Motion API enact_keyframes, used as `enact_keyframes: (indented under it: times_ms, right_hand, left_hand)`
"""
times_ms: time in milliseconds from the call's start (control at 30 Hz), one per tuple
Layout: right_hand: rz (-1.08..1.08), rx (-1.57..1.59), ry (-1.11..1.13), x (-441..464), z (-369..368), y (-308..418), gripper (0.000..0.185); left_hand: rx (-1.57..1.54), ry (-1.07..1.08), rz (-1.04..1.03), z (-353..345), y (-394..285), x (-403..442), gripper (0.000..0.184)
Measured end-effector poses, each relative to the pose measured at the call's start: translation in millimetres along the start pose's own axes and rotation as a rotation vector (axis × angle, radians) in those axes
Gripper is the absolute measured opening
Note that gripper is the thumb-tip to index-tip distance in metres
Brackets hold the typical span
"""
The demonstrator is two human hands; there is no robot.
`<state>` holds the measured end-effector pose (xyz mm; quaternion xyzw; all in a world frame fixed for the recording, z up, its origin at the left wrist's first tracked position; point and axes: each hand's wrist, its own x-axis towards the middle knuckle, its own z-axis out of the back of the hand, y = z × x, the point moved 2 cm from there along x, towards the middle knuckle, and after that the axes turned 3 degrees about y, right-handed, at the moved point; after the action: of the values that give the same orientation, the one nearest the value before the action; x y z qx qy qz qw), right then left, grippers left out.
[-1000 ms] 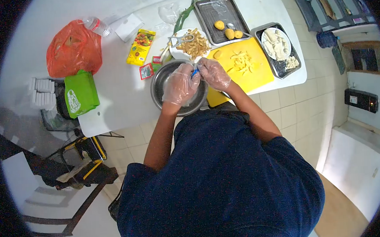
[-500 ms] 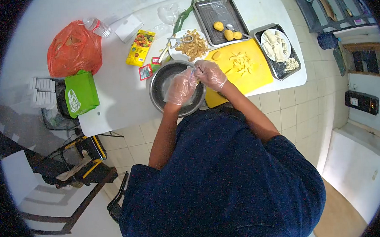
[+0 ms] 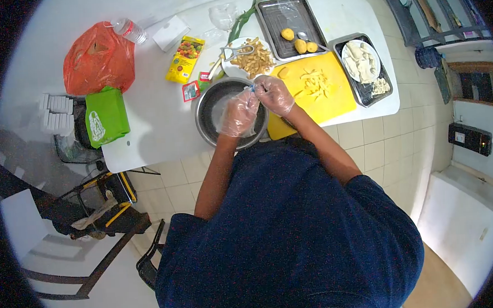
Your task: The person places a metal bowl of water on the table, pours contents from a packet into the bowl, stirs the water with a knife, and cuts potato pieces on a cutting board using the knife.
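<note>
Both of my hands wear clear plastic gloves and meet above the right side of a metal bowl [image 3: 200, 109]. My left hand [image 3: 240, 114] is over the bowl, its fingers pinched together. Against its fingertips, my right hand [image 3: 275, 94] is closed too, by the bowl's rim and the yellow cutting board [image 3: 341, 96]. A small bluish bit shows between the fingers; it is too small to name. Pale yellow cut strips [image 3: 316, 84] lie on the board. Behind the bowl, a white plate [image 3: 229, 70] holds brownish peelings [image 3: 255, 61] and a peeler [image 3: 238, 52].
A dark tray [image 3: 281, 11] holds peeled potatoes [image 3: 287, 34] and a spoon [image 3: 303, 36]. Another tray [image 3: 365, 98] at the right carries a plate of pale pieces [image 3: 359, 61]. Leftward are a yellow packet [image 3: 186, 59], small sachets [image 3: 191, 91], a red bag [image 3: 98, 61] and a green bag [image 3: 107, 116].
The view has shifted slightly. My hands stay together over the bowl's right side, and the bluish bit between the fingers shows a little more clearly.
</note>
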<state>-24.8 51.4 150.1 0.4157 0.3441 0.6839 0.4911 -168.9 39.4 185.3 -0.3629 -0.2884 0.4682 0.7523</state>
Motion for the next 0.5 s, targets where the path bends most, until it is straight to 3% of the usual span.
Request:
enact_keyframes:
  times_ms: [367,500]
  right_hand:
    - [-0.008,0.005,0.001,3.7,-1.5,0.0,0.012]
    - [-0.059,-0.018,0.024,5.4,-3.3,-1.5,0.013]
  left_hand:
    - [-0.025,0.037,0.043,4.3,-0.9,-2.1,0.017]
    - [-0.039,0.009,-0.03,4.0,3.9,-2.8,0.016]
